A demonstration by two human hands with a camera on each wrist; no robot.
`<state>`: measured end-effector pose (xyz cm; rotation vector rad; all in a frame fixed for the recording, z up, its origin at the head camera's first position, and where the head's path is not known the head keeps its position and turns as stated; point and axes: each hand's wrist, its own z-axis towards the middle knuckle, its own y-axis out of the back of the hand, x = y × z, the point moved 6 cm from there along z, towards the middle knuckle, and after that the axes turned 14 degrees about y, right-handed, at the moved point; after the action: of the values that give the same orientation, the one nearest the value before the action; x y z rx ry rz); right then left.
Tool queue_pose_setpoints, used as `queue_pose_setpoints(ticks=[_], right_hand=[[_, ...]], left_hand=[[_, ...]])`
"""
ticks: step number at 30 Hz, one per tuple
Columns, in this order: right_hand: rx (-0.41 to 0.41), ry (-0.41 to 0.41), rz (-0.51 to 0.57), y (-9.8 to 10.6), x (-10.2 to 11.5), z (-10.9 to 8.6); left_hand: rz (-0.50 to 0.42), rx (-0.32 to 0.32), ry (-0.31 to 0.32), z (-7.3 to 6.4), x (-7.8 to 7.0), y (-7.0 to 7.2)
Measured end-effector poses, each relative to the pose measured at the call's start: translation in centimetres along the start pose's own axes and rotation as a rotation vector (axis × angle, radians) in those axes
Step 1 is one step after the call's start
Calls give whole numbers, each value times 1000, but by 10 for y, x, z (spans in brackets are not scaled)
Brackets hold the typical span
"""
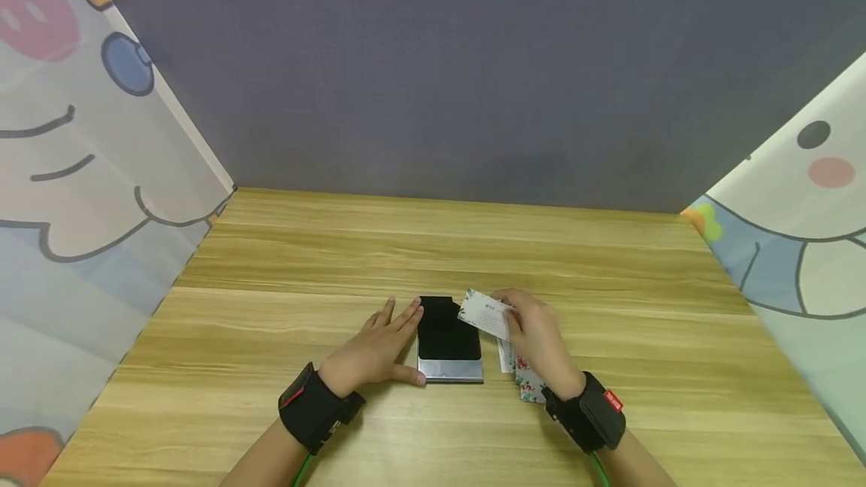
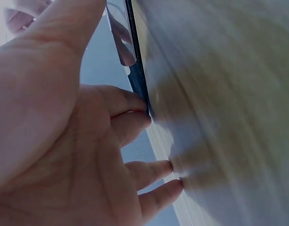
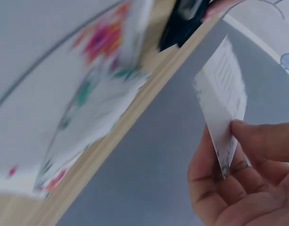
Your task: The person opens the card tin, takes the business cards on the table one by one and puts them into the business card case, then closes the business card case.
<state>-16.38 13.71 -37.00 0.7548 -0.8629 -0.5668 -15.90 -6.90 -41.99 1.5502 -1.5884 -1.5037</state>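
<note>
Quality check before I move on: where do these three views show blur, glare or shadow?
Head view: fairly even light, pale sheen on the silver strip of the black case; left wrist: top-left corner washed out, soft dark patches on the table beside the left hand; right wrist: floral cards at left blurred, white card in the right hand crisper.

Held card [image 1: 485, 314]: white, with fine dark printed lines and a green leaf pattern at the edge
Flowered card [image 1: 531, 384]: pale, scattered with red blooms and green leaves
Flat case [image 1: 448, 337]: black, with a shiny silver band along its near end
Tabletop [image 1: 338, 246]: yellow-brown, streaked wood grain
Back panel [image 1: 440, 81]: plain dark blue-grey
Left sheet [image 1: 101, 164]: white and pale blue, cartoon pattern in grey outlines, pink oval, blue and orange patches
Right sheet [image 1: 764, 186]: white and blue, grey and pink ovals
Wristbands [image 1: 595, 412]: black, red tabs
Cables [image 1: 599, 470]: bright green
</note>
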Motion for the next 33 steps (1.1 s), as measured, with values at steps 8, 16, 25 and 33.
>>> queue_pose_setpoints(ticks=[8, 16, 25, 33], right_hand=[[36, 45, 77, -15, 16, 9], [34, 116, 95, -28, 22, 10], [102, 193, 89, -38, 25, 10], [133, 204, 93, -41, 26, 9]], left_hand=[[12, -4, 2, 1, -2, -1], [27, -16, -2, 3, -2, -2], [31, -22, -10, 0, -3, 0], [37, -18, -5, -1, -3, 2]])
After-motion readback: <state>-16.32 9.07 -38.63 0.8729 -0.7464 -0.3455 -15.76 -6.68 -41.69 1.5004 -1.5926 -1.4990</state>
